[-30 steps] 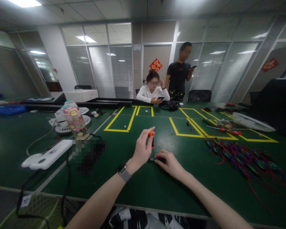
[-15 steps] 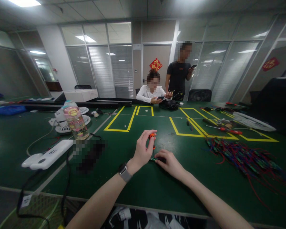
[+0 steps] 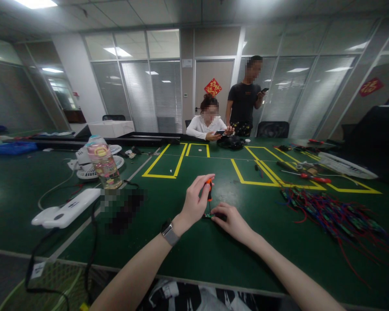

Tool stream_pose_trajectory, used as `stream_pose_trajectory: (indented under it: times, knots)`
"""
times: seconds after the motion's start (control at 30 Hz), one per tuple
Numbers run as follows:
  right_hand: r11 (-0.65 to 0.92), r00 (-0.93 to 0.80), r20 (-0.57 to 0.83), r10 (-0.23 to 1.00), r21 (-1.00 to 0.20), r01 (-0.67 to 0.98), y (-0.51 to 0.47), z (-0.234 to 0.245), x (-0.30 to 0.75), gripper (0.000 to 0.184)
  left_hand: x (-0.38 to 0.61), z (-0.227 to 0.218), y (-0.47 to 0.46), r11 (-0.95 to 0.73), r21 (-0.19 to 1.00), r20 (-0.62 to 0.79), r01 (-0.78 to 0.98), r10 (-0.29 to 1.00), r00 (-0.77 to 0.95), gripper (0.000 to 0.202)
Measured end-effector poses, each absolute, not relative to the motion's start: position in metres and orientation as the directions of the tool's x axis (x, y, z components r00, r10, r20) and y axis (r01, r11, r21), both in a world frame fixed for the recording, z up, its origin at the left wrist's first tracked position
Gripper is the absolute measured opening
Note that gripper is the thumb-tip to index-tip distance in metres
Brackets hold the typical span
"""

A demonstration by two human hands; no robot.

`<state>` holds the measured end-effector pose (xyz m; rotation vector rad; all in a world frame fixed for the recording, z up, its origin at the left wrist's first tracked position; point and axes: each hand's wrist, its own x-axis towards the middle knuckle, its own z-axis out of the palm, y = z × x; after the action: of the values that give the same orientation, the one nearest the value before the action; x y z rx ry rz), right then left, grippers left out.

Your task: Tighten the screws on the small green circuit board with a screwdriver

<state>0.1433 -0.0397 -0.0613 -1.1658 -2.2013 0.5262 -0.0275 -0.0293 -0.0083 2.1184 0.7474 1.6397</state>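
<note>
My left hand (image 3: pixel 194 203), a watch on its wrist, is closed round the orange and black handle of a small screwdriver (image 3: pixel 209 190) held upright. The tip points down onto a small green circuit board (image 3: pixel 209 215) lying on the green table (image 3: pixel 188 250). My right hand (image 3: pixel 232 221) presses the board down, fingers curled over a dark part at its right end. The two hands almost touch.
A pile of red and blue wired boards (image 3: pixel 330 214) lies to the right, screwdrivers (image 3: pixel 306 176) beyond it. A bottle (image 3: pixel 103 163), white fan parts (image 3: pixel 94 168) and a white device (image 3: pixel 66 208) stand left. Two people (image 3: pixel 210 123) with phones are at the far edge.
My left fingers have shifted on the screwdriver handle, turning it in place. The right hand and the board have stayed put. The seated person lowered a hand to the table.
</note>
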Motion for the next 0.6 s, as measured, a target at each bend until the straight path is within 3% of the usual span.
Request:
stream_pose_trajectory:
  times: [0.6]
  knots:
    - [0.538,-0.442,0.313,0.84,-0.577,0.615,-0.0396,-0.0611,0.1429,0.013,-0.0268,-0.0157,-0.0274,-0.806,0.426,0.848,0.411,0.514,0.128,0.019]
